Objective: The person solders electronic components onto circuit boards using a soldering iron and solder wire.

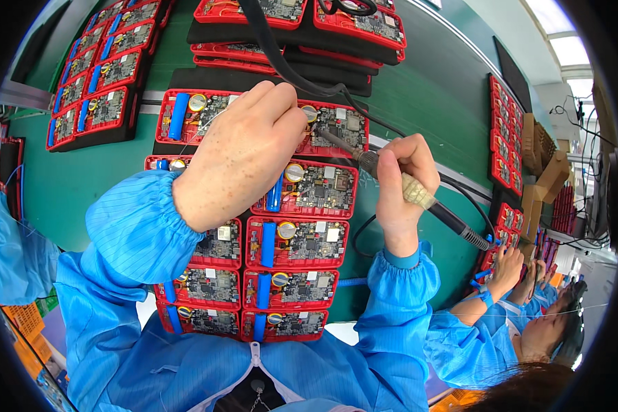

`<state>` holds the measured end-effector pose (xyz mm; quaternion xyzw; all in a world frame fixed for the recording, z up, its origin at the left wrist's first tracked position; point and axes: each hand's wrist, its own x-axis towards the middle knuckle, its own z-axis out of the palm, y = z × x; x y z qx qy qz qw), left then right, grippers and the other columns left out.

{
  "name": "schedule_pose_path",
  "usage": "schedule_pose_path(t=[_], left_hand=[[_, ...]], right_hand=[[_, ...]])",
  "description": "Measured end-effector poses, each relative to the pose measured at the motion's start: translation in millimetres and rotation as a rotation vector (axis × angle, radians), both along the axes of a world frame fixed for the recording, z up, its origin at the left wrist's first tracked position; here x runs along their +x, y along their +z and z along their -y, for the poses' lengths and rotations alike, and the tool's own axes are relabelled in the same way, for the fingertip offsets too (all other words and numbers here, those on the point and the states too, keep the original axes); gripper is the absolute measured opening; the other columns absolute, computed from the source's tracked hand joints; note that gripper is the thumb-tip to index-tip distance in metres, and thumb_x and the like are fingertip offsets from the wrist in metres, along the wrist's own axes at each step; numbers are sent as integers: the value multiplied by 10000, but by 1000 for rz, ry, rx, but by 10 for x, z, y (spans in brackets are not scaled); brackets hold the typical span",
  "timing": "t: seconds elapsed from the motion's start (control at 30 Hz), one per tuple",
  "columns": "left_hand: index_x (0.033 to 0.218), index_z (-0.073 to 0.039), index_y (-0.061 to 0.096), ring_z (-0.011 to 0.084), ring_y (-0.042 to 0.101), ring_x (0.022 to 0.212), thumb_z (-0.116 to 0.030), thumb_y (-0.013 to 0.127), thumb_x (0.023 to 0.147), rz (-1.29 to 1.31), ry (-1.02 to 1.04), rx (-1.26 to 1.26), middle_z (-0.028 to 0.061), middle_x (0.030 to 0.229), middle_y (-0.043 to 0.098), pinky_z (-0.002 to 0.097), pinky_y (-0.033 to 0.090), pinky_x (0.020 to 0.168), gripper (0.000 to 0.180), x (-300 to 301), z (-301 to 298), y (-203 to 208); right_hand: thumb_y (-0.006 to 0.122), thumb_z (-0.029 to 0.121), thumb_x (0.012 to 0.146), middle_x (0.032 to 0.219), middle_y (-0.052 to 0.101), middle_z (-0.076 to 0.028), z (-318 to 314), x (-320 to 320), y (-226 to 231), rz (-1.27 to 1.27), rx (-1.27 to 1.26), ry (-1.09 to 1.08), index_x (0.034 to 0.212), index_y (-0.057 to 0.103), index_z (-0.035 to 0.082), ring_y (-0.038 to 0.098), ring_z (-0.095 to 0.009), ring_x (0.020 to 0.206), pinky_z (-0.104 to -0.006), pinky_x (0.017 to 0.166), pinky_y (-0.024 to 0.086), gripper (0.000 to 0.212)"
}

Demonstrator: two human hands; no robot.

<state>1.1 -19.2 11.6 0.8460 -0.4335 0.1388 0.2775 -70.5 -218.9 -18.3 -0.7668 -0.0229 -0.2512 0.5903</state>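
Note:
My right hand (399,196) grips a soldering iron (453,223) by its handle, which has a yellowish wrap. The iron's metal tip reaches left onto a green circuit board in a red plastic case (358,141). Beside that tip, my left hand (247,154) is closed in a pinch, palm down. A thin silvery strand of solder wire (202,128) trails from it; the fingertips are hidden behind the hand. Under my hands lie two columns of red cases, each with a board, a round coin cell (294,172) and a blue cylindrical battery (268,245).
More red cases (106,108) stand in rows at the left, with further stacks on black foam (220,33) at the back. The iron's black cable (309,86) crosses above my hands. Co-workers in blue sit on both sides; one's hand (507,269) is near cases at the right.

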Motion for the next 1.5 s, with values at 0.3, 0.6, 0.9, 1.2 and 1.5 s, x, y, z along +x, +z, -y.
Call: schedule_pose_path(t=[0.3,0.6,0.9,1.2,1.5], left_hand=[[839,10,567,314,552,854,11,674,742,-92,-14,61,131,919,545,392,475,727,145,1,-41,5],[844,10,567,316,553,853,6,673,747,-80,-10,65,131,914,543,394,473,733,144,17,-34,29],[845,-6,580,309,556,844,8,681,743,-82,9,5,117,904,544,389,473,712,144,-20,-72,66],[826,-5,575,270,559,758,97,682,705,-157,104,-144,115,870,517,324,473,645,191,-204,-517,528],[802,-23,593,202,530,553,42,684,727,-168,236,-232,88,724,548,310,389,476,135,-669,-1194,517]], right_hand=[[611,-14,828,580,469,33,-36,7,-23,-22,1,-2,724,510,23,377,-17,507,-202,458,283,149],[612,-19,825,580,470,33,-39,21,-25,7,-13,-2,726,516,24,377,-16,502,-203,453,283,144],[604,-21,828,599,494,22,-45,-80,42,-20,-24,-36,741,513,21,395,-26,515,-205,464,297,133],[583,48,854,688,545,-29,9,-508,461,44,53,-146,777,497,16,470,-65,568,-226,505,365,119],[552,308,903,648,457,-38,92,-671,1149,442,263,-158,798,433,58,345,-61,477,-208,416,265,296]])
